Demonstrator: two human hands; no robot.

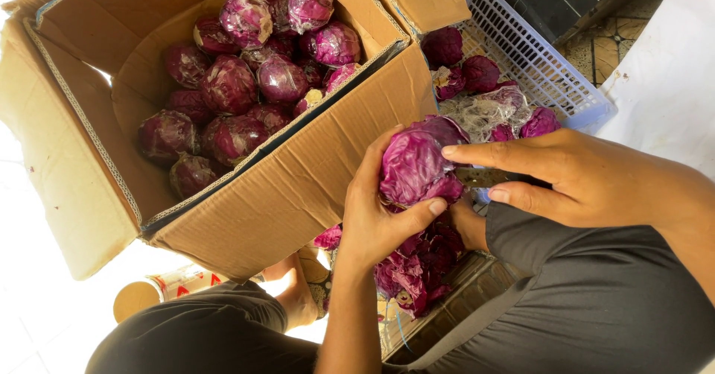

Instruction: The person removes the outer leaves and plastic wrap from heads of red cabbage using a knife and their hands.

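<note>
Your left hand (376,214) cups a red cabbage head (414,167) from below and the side, thumb pressed across its lower front, so the head stays steady above your lap. Your right hand (573,176) reaches over from the other side, forefinger stretched onto the outer leaf and the other fingers curled around what appears to be a knife (480,176); the blade is largely hidden, so its contact with the head cannot be confirmed. Loose purple leaves (417,266) lie heaped directly beneath the held head, where trimmings would drop. An open cardboard box (298,188) leans at your left, filled with wrapped cabbage heads (246,83). A pale plastic crate (536,57) beyond your hands holds several more heads (480,72).
</note>
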